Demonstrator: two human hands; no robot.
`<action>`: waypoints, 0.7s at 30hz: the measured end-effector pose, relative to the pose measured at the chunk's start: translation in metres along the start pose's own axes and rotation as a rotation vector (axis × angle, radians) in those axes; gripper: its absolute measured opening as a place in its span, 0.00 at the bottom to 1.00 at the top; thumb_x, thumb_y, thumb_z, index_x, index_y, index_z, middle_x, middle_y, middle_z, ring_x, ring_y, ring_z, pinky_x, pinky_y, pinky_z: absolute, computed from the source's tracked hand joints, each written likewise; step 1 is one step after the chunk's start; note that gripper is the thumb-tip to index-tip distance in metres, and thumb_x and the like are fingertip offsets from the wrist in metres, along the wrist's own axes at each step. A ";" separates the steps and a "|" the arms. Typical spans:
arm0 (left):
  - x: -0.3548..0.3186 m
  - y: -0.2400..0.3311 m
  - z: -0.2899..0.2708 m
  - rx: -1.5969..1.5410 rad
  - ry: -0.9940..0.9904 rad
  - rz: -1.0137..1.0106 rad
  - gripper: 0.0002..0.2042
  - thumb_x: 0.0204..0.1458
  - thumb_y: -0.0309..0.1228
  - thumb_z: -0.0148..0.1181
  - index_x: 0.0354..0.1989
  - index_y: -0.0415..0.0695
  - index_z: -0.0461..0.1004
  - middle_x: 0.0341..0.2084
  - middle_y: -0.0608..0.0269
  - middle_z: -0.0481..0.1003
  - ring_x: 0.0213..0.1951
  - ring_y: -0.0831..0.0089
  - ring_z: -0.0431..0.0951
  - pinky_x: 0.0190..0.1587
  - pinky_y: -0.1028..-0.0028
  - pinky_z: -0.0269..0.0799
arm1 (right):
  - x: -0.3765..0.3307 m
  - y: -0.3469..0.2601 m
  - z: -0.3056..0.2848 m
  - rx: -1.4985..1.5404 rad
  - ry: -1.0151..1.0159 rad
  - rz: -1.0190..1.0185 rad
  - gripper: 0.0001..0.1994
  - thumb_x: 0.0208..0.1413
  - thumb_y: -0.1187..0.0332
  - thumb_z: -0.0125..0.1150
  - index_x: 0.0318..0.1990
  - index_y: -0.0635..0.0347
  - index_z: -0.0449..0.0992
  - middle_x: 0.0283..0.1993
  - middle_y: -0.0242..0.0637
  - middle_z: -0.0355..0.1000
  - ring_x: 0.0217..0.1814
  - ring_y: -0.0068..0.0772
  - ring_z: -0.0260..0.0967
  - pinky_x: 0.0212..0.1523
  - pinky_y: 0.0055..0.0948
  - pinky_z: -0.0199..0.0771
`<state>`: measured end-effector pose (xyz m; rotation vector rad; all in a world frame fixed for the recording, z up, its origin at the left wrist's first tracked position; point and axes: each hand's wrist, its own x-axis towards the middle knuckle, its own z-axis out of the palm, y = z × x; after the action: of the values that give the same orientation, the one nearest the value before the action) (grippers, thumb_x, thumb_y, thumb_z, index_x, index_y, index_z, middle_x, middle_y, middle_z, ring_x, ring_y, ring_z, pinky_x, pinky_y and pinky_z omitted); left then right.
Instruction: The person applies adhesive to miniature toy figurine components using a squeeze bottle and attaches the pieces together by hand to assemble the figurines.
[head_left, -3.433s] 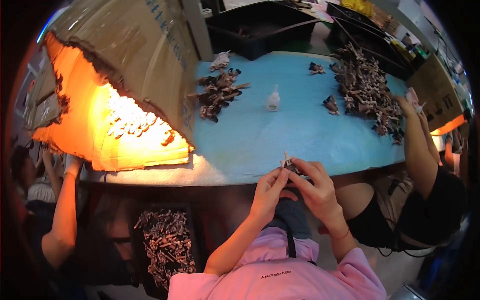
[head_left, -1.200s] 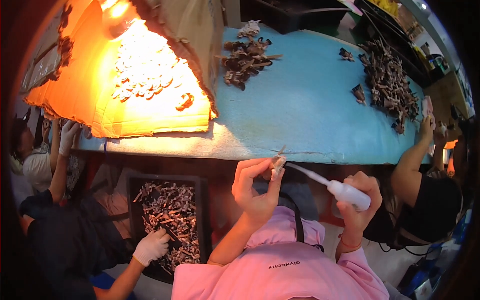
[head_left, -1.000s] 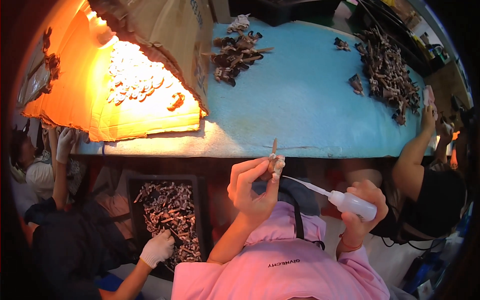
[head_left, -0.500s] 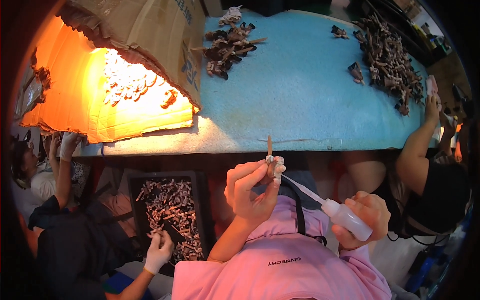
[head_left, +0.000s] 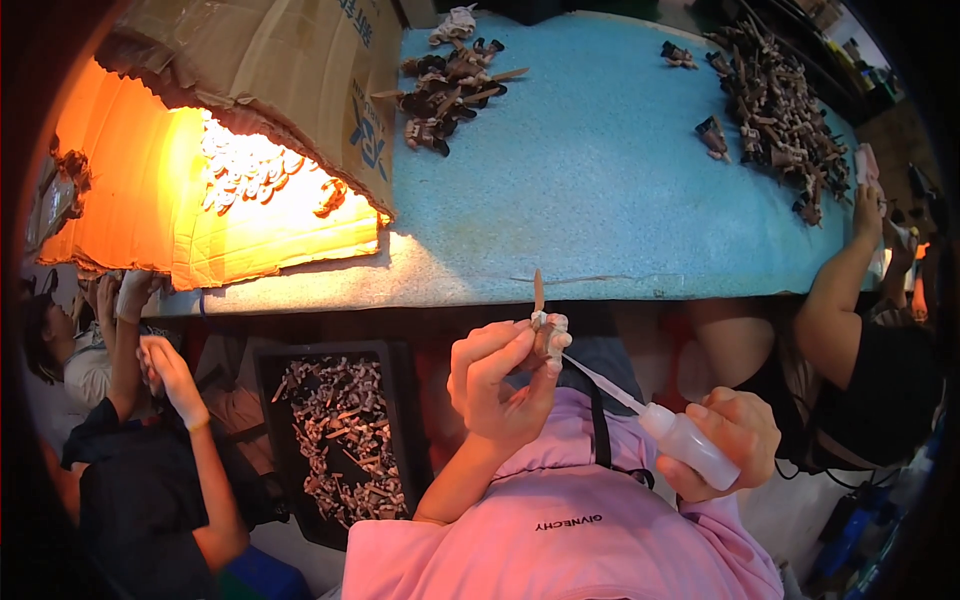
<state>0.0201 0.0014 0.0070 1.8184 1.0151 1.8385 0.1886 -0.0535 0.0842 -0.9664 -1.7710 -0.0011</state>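
Between the thumb and fingers of my left hand [head_left: 500, 375] is a small toy figure [head_left: 547, 338], brown and whitish. A flat brownish blade shape points up from its top. My right hand [head_left: 735, 435] is wrapped round a translucent white squeeze bottle [head_left: 690, 440], tilted with its base toward my palm. Its long thin nozzle [head_left: 600, 380] reaches up and left to the lower side of the figure. Whether the tip touches the figure, I cannot tell. Both hands are in front of my pink shirt, just below the table's near edge.
A blue table [head_left: 560, 180] spans the far side, bearing a small pile of figures [head_left: 450, 95] and a larger one [head_left: 785, 120]. A torn cardboard box [head_left: 290, 70] covers brightly lit pieces. A black crate of parts [head_left: 265, 400] stands left. People sit on both sides.
The person at left has lifted a gloved hand out of the black crate, up toward the table. My hands keep nearly the same pose, with the nozzle still at the figure.
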 end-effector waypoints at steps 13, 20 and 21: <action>-0.003 -0.001 -0.001 0.010 -0.013 0.010 0.17 0.38 0.14 0.62 0.38 0.39 0.66 0.34 0.54 0.67 0.28 0.76 0.72 0.21 0.86 0.65 | -0.003 0.002 0.004 0.061 0.027 -0.008 0.19 0.31 0.65 0.71 0.29 0.68 0.71 0.13 0.33 0.63 0.07 0.20 0.52 0.06 0.17 0.47; -0.001 -0.001 -0.001 0.015 -0.018 0.024 0.17 0.37 0.14 0.63 0.37 0.38 0.66 0.34 0.53 0.68 0.29 0.72 0.73 0.25 0.84 0.69 | -0.002 0.000 0.001 0.065 0.003 0.007 0.19 0.31 0.65 0.71 0.29 0.68 0.72 0.13 0.32 0.63 0.07 0.21 0.52 0.06 0.17 0.47; -0.001 -0.001 -0.001 0.014 -0.019 0.023 0.17 0.37 0.14 0.63 0.37 0.38 0.66 0.34 0.53 0.68 0.29 0.72 0.73 0.25 0.84 0.69 | -0.003 0.001 0.001 0.084 0.008 0.012 0.19 0.31 0.65 0.71 0.29 0.68 0.72 0.13 0.32 0.63 0.07 0.21 0.53 0.06 0.18 0.47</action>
<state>0.0195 0.0008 0.0055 1.8597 1.0069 1.8289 0.1883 -0.0542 0.0813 -0.9148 -1.7436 0.0764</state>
